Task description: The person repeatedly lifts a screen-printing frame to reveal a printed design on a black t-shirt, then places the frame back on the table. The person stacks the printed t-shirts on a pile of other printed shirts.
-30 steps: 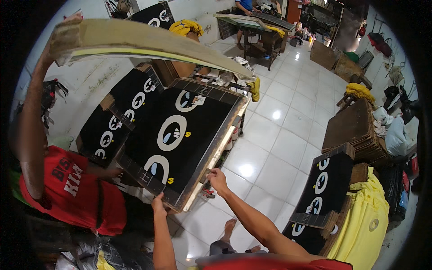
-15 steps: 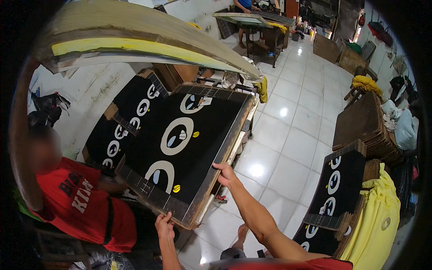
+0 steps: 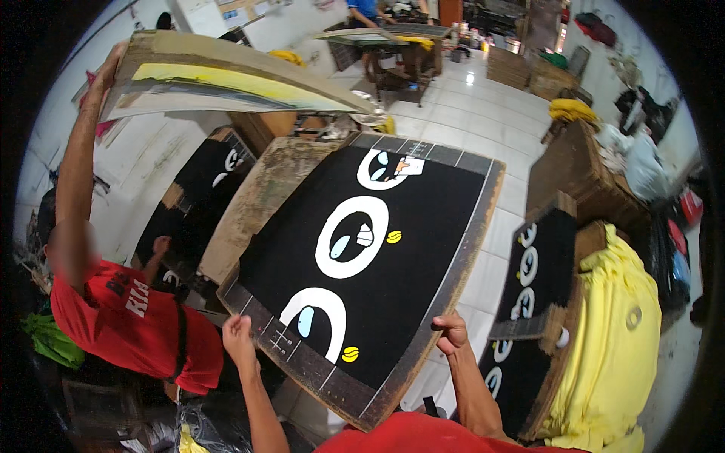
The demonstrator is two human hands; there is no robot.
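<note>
A flat dark board [image 3: 332, 381] is held up in front of me, tilted. Black fabric [image 3: 423, 249] lies on it, printed with white rings, blue drops and small yellow ovals. My left hand [image 3: 240, 340] is closed on the board's near left edge. At the near right edge my right hand [image 3: 451, 334] grips it too, thumb on top. Beneath and left of the board shows a worn, stained printing table [image 3: 291, 162]. Above that, a co-worker's raised hand [image 3: 113, 64] holds a wooden screen frame [image 3: 226, 64] with yellow ink along it.
The co-worker in a red shirt [image 3: 128, 321] stands at my left. Beyond are more printed black panels [image 3: 189, 189]. On my right lie similar boards with black panels [image 3: 547, 249], a yellow fabric pile [image 3: 612, 340] and stacked brown boards [image 3: 581, 166]. Another person [image 3: 365, 11] works at the far table.
The board has come off the printing table and moved right with both my hands, baring part of the tabletop. The view has shifted, and the co-worker still holds up the screen frame.
</note>
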